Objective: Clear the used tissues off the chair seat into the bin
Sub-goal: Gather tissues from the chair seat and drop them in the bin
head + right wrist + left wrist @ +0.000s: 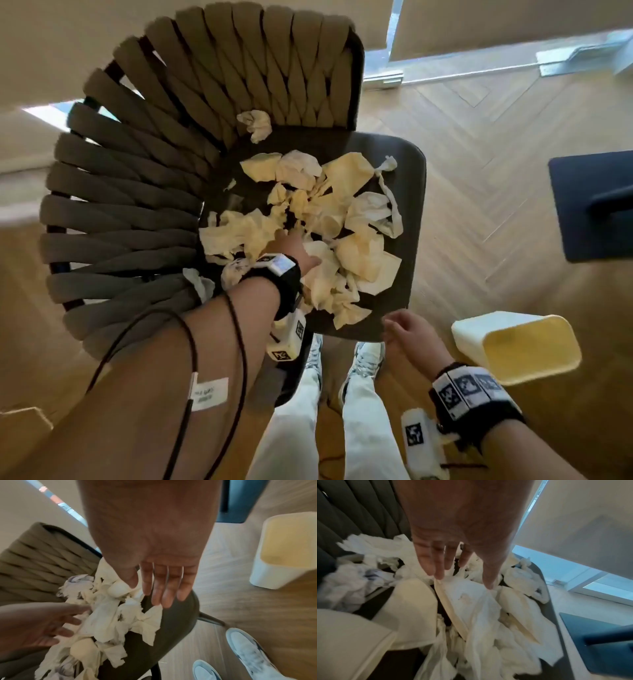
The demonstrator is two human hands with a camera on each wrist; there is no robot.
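Domestic living or dining room. The setting is indicated by herringbone wood-look flooring (479,144), a dining-style chair (144,192) with a woven strap backrest and padded dark seat, and pale roller blinds (513,24) drawn over floor-level glazing in metal frames. A small cream household bin (520,346) stands on the floor beside a dark blue furnishing (592,205), only partly in view.

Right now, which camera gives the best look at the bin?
The head view: the bin shows whole, its open mouth and rim visible, standing on the floor right of the chair. The right wrist view shows it too, cut off at the frame edge. The left wrist view misses it.
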